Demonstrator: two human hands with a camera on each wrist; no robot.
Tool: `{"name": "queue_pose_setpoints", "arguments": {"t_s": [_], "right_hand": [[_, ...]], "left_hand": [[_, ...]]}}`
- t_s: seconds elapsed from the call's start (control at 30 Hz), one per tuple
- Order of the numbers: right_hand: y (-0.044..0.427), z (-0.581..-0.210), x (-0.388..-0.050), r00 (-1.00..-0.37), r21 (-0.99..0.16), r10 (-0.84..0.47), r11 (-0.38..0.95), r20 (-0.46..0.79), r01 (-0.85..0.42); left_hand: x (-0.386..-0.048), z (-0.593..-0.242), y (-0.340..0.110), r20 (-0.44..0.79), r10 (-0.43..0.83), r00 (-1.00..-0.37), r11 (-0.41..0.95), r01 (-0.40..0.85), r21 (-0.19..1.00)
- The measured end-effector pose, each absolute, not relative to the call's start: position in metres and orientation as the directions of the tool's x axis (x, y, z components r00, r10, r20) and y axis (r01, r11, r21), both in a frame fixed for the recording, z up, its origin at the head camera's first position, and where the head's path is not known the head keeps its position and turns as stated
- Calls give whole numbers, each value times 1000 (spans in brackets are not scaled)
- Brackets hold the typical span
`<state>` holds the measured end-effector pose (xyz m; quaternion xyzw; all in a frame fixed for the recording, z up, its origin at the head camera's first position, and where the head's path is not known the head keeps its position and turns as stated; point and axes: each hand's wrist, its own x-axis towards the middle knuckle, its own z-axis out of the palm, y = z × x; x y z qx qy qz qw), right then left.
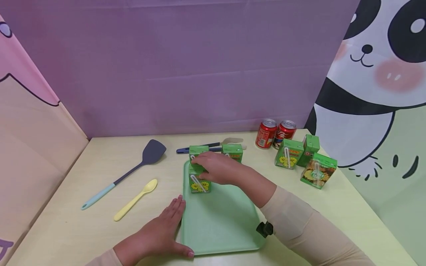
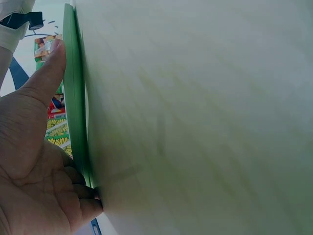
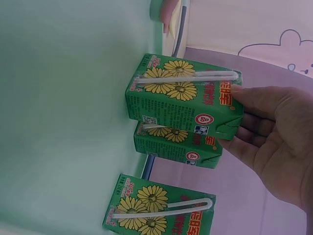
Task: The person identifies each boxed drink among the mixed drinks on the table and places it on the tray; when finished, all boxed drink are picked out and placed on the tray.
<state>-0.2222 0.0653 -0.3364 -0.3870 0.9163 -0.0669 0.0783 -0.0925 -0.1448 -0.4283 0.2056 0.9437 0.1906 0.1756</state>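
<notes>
Fingers and thumb of the right hand (image 1: 219,168) grip the upper end of the near drink box (image 3: 183,95), thumb toward the near side, fingertips partly hidden beyond it. The box sits directly below that grasp, long axis upright, at the far left of a green tray (image 1: 226,221); whether its base bears fully on the surface cannot be told. The relation that counts, by the look of it, is with the second box (image 3: 171,142), upright just beyond on the far side and nearly in line, leaving little finger room between. A third box (image 1: 233,149) stands to the right of that one, across a gap. The left hand (image 1: 159,231), farther from the gripped carton, lies with fingers extended against the tray's near left edge. Farther out, a yellow spoon (image 1: 134,201) and a spatula (image 1: 128,174) lie left; three more boxes (image 1: 288,154) stand right, near two red cans (image 1: 266,133).
</notes>
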Motion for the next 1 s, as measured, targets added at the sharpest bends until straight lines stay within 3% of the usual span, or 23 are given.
{"name": "queue_pose_setpoints", "arguments": {"t_s": [0.37, 0.7, 1.0], "right_hand": [[85, -328, -229, -705, -254, -706, 696, -70, -672], [158, -302, -250, -800, -245, -597, 770, 51, -590], [230, -290, -272, -902, -215, -431, 881, 4, -422]], "left_hand": [[-92, -430, -144, -268, 450, -852, 849, 316, 423], [-92, -430, -143, -262, 452, -853, 845, 315, 432], [-91, -428, -144, -265, 453, -851, 847, 319, 425]]}}
